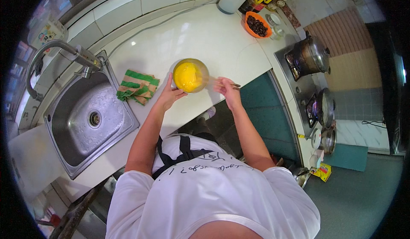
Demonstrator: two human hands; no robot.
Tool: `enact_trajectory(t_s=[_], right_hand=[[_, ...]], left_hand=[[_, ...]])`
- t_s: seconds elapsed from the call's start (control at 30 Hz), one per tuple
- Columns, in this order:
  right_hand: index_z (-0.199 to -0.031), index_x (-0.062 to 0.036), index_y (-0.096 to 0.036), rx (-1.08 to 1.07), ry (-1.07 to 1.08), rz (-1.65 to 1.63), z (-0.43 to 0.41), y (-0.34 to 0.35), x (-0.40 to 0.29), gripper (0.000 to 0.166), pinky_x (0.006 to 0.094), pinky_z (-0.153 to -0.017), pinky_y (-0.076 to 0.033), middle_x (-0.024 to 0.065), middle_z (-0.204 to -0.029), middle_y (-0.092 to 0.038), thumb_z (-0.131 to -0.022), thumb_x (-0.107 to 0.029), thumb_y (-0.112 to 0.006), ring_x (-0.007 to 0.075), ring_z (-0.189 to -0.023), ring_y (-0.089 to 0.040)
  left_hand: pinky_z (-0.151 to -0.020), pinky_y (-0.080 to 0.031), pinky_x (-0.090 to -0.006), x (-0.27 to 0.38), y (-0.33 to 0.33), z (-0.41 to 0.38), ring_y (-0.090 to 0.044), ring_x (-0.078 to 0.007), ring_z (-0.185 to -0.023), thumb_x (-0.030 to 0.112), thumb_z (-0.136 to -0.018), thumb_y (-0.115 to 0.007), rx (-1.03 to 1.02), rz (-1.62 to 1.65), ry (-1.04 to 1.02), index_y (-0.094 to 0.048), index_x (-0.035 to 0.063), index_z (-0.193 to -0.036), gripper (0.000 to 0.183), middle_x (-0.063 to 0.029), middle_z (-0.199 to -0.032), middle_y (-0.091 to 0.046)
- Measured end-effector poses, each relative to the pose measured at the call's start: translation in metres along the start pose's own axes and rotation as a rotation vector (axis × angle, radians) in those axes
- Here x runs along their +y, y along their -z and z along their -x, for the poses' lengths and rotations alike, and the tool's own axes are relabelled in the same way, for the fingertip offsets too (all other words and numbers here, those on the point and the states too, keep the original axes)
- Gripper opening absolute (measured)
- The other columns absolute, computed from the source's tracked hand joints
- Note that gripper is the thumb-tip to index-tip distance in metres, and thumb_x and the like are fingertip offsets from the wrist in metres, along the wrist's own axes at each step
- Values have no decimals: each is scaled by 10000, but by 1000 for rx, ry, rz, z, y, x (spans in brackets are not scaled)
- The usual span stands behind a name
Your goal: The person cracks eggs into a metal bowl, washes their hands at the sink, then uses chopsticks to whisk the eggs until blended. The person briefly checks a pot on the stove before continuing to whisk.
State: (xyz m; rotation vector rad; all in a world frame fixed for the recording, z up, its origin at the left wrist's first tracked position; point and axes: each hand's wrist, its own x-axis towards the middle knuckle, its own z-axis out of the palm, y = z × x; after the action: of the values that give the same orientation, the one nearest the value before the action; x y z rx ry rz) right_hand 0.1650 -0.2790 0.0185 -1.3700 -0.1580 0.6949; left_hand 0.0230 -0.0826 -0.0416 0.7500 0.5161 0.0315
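Note:
A round metal bowl (205,68) with bright yellow beaten egg (186,77) in it stands on the white countertop (150,46). Around the bowl's left and near side curve the thumb and fingers of my left hand (170,93). My right hand (228,90) grips a pair of chopsticks (236,85), blurred by motion, whose far ends reach over the bowl's right rim into the egg. A folded green-and-tan striped cloth (137,86) lies left of my left hand, beside the sink.
At the left is a steel sink (93,94) with a curved faucet (61,43). An orange bowl of dark pieces (268,30) stands at the back right near bottles. A lidded pot (307,57) and a pan (325,107) sit on the gas stove (298,93). A cable (160,22) crosses the counter.

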Motion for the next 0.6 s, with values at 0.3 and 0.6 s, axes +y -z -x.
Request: enact_trajectory(t_s=[0.3, 0.6], right_hand=[[-1030, 39, -508, -7, -1, 63, -3, 7, -2, 280, 313, -686, -515, 149, -905, -594, -893, -195, -440, 197, -743, -604], [-1028, 30, -510, 30, 34, -33, -9, -4, -2, 270, 326, -689, -518, 144, -885, -594, -888, -192, -448, 199, -741, -603]], left_hand=[[-821, -482, -354, 0, -2, 2, -543, -265, -912, -47, -822, -475, -6, -2, -8, 106, 299, -1342, 853, -249, -1091, -433], [-825, -480, -356, -3, 4, -2, -532, -261, -928, -50, -820, -475, -40, 17, -28, 105, 299, -1343, 855, -246, -1107, -415]])
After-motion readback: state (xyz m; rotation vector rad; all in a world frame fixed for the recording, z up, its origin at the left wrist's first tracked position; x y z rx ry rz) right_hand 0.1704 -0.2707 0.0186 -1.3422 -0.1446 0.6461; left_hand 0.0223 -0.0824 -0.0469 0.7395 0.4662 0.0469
